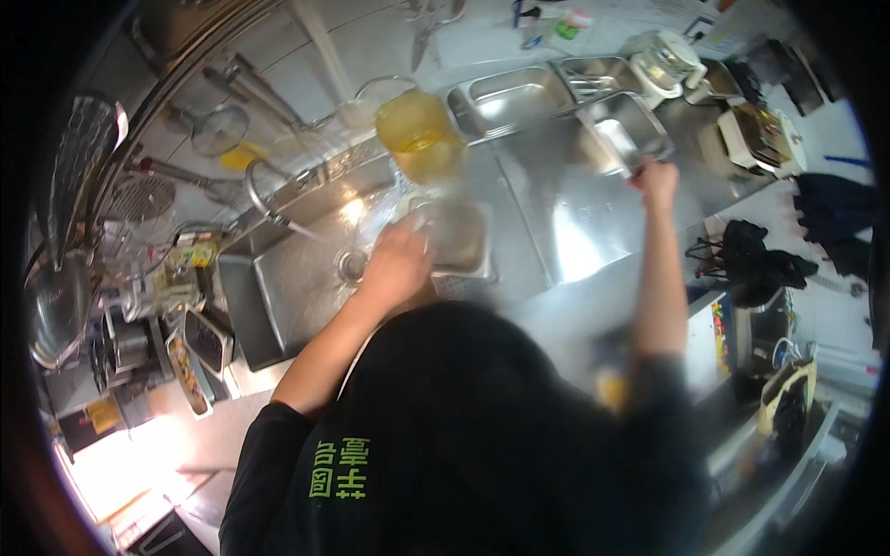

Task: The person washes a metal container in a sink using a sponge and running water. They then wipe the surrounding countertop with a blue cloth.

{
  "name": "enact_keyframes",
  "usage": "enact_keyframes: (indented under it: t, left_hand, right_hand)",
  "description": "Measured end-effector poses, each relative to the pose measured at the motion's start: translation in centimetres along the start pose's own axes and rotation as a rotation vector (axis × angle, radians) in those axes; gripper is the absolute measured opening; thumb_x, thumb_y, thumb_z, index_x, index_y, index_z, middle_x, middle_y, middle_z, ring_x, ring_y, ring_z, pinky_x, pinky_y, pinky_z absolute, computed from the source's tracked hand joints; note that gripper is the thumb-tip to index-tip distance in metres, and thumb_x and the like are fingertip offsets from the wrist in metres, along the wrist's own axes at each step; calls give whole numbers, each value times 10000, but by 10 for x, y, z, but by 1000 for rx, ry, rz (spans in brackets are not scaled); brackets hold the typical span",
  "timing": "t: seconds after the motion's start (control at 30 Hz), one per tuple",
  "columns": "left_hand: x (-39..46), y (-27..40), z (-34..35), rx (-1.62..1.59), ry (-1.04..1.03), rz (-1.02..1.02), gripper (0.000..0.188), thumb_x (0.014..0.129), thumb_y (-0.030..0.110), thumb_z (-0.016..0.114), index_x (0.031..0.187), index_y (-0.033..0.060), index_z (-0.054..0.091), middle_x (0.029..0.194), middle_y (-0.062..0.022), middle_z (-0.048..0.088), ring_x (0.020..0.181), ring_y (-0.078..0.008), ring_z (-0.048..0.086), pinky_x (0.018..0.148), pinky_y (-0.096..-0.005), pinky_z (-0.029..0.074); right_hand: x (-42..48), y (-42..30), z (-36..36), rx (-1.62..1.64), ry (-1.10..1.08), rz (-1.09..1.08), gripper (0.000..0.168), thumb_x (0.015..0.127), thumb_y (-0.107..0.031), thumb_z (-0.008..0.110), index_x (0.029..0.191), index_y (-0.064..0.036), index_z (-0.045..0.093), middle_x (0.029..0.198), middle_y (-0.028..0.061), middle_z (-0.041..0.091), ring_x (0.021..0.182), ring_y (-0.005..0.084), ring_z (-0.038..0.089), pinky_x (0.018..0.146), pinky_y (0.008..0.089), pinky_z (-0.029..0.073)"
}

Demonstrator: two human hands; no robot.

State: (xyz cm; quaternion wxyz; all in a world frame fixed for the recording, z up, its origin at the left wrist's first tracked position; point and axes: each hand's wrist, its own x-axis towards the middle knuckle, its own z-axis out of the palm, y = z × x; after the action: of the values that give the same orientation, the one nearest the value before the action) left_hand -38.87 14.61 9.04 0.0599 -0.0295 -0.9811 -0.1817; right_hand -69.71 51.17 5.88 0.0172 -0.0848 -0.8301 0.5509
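My right hand [656, 182] grips the near edge of a rectangular stainless steel pan [636, 125], which is tilted over the steel counter. Over the right side of the sink [306, 278], my left hand [398, 263] is at the left edge of another rectangular steel pan [459, 240]; its fingertips are blurred, so I cannot tell whether they grip it. Beyond this pan stands a yellow translucent container [421, 132]. A curved metal faucet [268, 201] reaches over the sink, left of my left hand.
Steel pans [518, 97] line the back of the counter [577, 215]. A white appliance with a glass jug [664, 66] stands at the back right, a lidded white container [761, 139] farther right. Strainers and ladles [219, 128] hang at the left; narrow food trays [188, 375] lie below.
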Motion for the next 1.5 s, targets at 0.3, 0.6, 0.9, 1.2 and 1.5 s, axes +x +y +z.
enact_keyframes:
  t: [0.3, 0.6, 0.9, 1.2, 1.5]
  left_hand:
    - [-66, -68, 68, -468, -156, -645, 310, 849, 245, 637, 1012, -18, 615, 978, -190, 655, 890, -314, 649, 787, -368, 506]
    - [-36, -89, 114, -1003, -212, -798, 233, 822, 149, 666, 930, -16, 542, 769, -86, 565, 656, -150, 562, 524, -269, 522]
    - [-93, -130, 70, -1255, -10, -1046, 179, 732, 23, 657, 877, 7, 554, 774, -56, 536, 638, -163, 570, 543, -330, 585]
    - [-176, -239, 46, -1387, 292, -1276, 178, 740, -64, 613, 840, -5, 479, 823, -111, 503, 707, -266, 593, 577, -411, 607]
    - [-188, -291, 37, -1256, 256, -1082, 201, 698, -38, 634, 837, -21, 490, 821, -118, 520, 706, -244, 594, 524, -376, 582]
  right_hand:
    - [93, 48, 20, 338, 63, 281, 301, 883, -179, 593, 893, 112, 517, 755, 178, 605, 590, 273, 637, 517, 367, 585]
    - [-27, 60, 62, 38, -165, 234, 417, 871, -273, 623, 1091, 54, 487, 930, 131, 573, 677, 236, 644, 551, 320, 548]
    - [-193, 46, 159, -266, -764, -150, 342, 872, -179, 604, 1138, 30, 556, 854, 114, 658, 766, 173, 648, 687, 287, 511]
    - [-247, 24, 337, -926, -607, -865, 548, 791, -252, 631, 1220, 37, 451, 1211, 181, 466, 1079, 329, 501, 862, 447, 477]
    - [-252, 27, 372, -637, -369, -747, 316, 818, -124, 567, 1077, 58, 569, 912, 177, 614, 787, 320, 598, 714, 396, 504]
